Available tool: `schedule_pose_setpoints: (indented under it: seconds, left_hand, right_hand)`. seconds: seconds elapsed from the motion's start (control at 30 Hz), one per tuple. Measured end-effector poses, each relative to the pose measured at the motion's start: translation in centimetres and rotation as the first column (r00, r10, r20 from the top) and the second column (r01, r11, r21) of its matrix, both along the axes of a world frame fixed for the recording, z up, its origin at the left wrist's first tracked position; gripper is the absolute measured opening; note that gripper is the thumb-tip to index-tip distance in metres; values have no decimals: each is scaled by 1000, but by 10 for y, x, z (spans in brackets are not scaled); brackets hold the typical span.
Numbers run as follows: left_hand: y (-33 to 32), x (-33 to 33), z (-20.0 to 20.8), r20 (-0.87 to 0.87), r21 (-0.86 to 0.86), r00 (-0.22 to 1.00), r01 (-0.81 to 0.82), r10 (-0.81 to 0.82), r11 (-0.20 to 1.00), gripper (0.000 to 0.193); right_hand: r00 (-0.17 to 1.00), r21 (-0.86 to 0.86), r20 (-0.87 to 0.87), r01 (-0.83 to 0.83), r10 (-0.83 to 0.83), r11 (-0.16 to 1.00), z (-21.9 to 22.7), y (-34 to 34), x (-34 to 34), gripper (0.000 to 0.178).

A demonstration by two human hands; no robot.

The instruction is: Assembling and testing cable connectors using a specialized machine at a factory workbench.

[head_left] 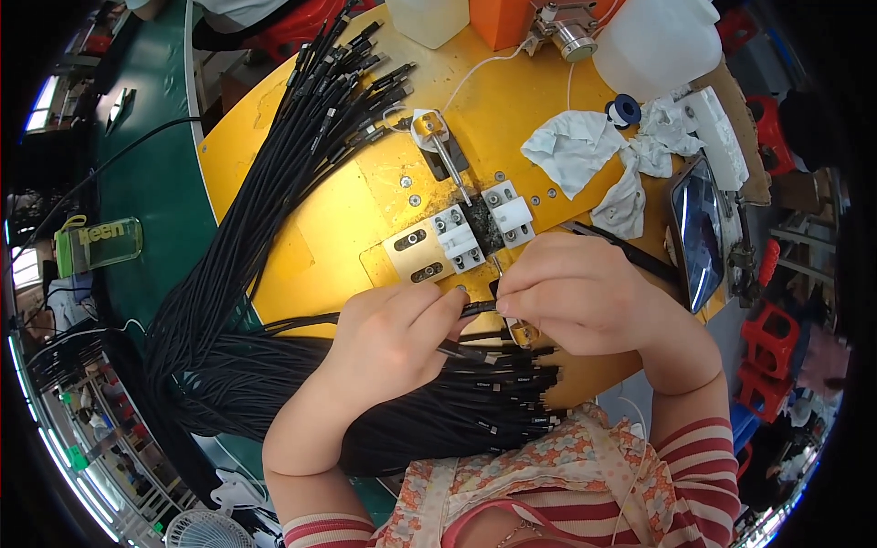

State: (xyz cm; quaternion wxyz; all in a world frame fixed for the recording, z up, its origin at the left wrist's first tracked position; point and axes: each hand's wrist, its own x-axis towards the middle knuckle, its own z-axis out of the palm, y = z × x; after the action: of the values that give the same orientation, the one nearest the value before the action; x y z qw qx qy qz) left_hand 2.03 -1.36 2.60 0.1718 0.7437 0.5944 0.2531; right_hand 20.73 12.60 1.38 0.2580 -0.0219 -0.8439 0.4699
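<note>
Between both hands, just in front of a small metal-and-white fixture (459, 242), is the end of a black cable (479, 309). My left hand (395, 342) is closed around the cable near its connector. My right hand (574, 294) pinches the cable's tip, its thumb and index finger pressed together; the tip is partly hidden by the fingers. Under my left hand and forearm lies a thick bundle of black cables (438, 411) with connector ends pointing right. Another spread of black cable ends (338, 100) fans out at the far left of the yellow plate (320, 219).
Crumpled white tissues (574, 148), a dark blue spool (624, 110) and a phone (696, 233) lie to the right. White plastic jugs (658, 46) and an orange box (500, 23) stand at the back. A green bottle (99, 242) lies on the green table at left.
</note>
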Motion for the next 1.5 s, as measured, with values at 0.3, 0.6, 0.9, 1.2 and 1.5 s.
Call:
schedule_pose_setpoints:
  seconds: [0.3,0.6,0.9,1.2,1.5]
  left_hand:
    - [7,-8,-24,-90,271,988,-95,123,958,41]
    - [8,-6,-18,-298,144,946,-88,128,986,56]
    - [13,-6,-22,-174,126,978,-90,112,988,57]
    - [9,-13,-17,-115,293,990,-49,86,955,42]
    - [0,-14,-12,-245,538,969,98,44,837,29]
  right_hand:
    - [989,71,17,144,-145,987,-13,17,-8,13]
    - [952,381,150,193,-267,904,-8,17,-8,19]
    - [946,454,144,196,-289,869,-3,14,-2,24]
    - [949,214,123,261,-291,941,-1,11,-2,13]
    - [975,-14,73,211,-209,977,7,9,1,17]
